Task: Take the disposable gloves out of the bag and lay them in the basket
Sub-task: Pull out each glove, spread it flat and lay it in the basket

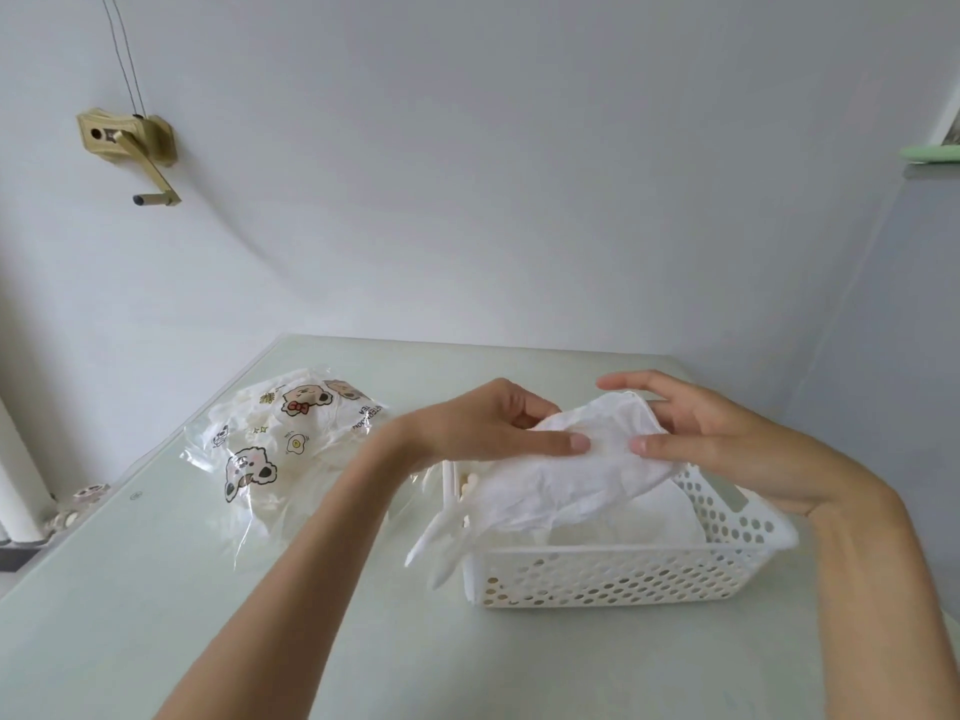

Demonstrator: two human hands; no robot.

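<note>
Translucent glove (566, 485) pinched by left hand (488, 423) and right hand (711, 433) above basket (613, 579); bag (270, 449) left on surface (156, 589).

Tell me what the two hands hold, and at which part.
Both hands, left hand and right hand, hold one thin white disposable glove by its wide cuff end, above the basket; its finger end hangs down over the basket's left rim.

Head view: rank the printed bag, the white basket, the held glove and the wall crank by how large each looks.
1. white basket and printed bag: alike in spread, too close to rank
2. glove, gripped by left hand and right hand
3. wall crank, though it is farthest away
</note>
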